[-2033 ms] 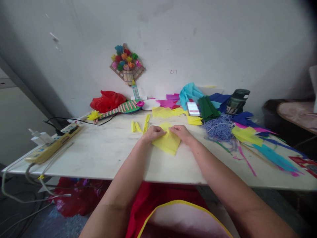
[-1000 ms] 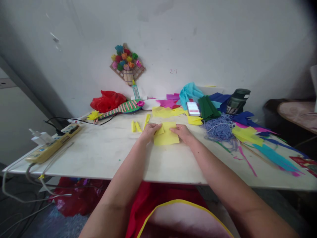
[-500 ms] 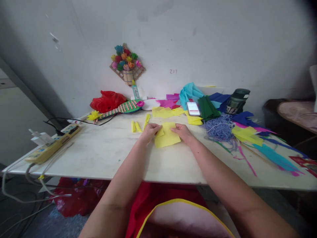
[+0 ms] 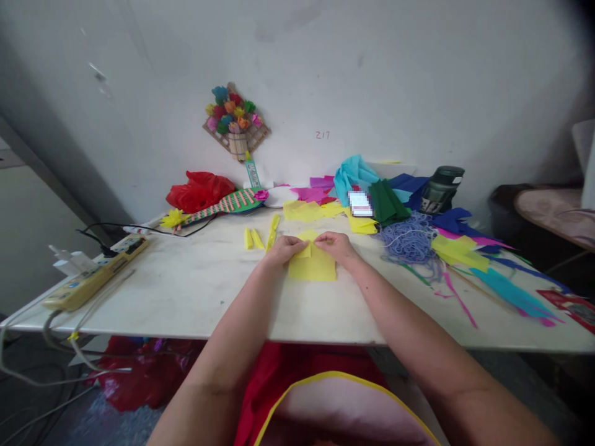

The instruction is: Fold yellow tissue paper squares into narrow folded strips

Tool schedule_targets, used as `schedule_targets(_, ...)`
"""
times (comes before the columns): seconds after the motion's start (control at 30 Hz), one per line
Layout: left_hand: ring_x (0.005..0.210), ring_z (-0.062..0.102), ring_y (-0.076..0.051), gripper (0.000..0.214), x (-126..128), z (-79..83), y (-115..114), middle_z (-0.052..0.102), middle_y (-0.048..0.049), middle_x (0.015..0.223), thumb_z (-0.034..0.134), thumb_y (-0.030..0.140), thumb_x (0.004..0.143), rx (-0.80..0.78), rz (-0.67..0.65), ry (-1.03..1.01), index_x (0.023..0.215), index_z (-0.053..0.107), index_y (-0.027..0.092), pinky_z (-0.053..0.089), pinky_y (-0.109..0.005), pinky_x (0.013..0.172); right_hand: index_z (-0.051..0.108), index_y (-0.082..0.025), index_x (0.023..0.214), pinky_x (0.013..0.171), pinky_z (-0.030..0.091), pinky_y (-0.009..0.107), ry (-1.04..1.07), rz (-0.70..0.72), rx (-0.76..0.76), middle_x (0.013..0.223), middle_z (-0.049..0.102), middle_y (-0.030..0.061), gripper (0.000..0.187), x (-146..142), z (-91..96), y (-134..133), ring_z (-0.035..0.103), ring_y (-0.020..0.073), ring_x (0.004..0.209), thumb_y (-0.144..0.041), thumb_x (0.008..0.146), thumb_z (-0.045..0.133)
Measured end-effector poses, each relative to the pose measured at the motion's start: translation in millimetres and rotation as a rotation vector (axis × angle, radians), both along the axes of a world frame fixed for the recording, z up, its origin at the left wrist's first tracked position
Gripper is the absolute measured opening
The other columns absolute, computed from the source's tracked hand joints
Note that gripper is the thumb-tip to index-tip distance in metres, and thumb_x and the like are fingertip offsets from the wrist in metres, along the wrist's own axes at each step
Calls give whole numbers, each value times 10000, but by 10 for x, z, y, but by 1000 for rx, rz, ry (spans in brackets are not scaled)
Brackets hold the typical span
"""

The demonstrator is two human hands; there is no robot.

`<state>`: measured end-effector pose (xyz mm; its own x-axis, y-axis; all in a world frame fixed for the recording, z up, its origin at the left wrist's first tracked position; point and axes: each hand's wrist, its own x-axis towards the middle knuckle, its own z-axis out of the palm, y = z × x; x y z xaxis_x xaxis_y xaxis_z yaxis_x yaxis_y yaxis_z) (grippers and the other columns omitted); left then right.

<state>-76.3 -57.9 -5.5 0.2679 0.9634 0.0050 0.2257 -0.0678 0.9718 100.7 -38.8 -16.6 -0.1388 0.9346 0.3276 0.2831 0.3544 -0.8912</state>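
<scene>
A square of yellow crepe paper (image 4: pixel 312 270) is between my hands, just over the white table. My left hand (image 4: pixel 284 250) pinches a small folded yellow piece lying over the square's upper left. Opposite it, my right hand (image 4: pixel 338 248) pinches paper at the upper right, its fingertips close to the left ones. The fingers partly hide the paper's upper part. Beyond my left hand lie a thin yellow strip (image 4: pixel 273 232) and two short folded yellow pieces (image 4: pixel 253 238).
At the back are a green striped paper craft (image 4: pixel 227 206), red plastic (image 4: pixel 199 191), a phone (image 4: pixel 361 203) and coloured paper. Purple yarn (image 4: pixel 409 238) and a dark bottle (image 4: pixel 442 189) stand right. A power strip (image 4: pixel 100 272) lies along the left edge of the table (image 4: pixel 176 303).
My right hand has moved left, bringing its fingertips near those of my left hand. Both now pinch at the upper middle of the yellow paper. The view has shifted slightly.
</scene>
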Motion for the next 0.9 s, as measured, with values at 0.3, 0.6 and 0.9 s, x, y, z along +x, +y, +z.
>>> schedule_targets(0.3,452,474,-73,382,-3,-13,13,545,23,546,632,517,604,-52,11,-143,669,556,149,339,-206,442,646,-178,836,681,461,278,207,122,-209,774,654,16,307,83,-14,17,586,134,682,-274,550,700)
schedule_targets(0.6,463,503,-87,392,21,-5,6,577,12,570,615,543,616,-57,-10,-73,686,569,160,359,-210,449,630,-182,908,706,465,292,285,274,-293,729,655,9,379,135,9,17,609,141,691,-283,555,726)
schedule_targets(0.9,489,516,-105,444,22,-15,13,589,-9,572,558,598,635,-46,-28,32,666,586,156,342,-204,446,656,-169,744,654,452,284,267,203,-289,641,650,-4,229,59,-2,-15,584,129,602,-272,545,706)
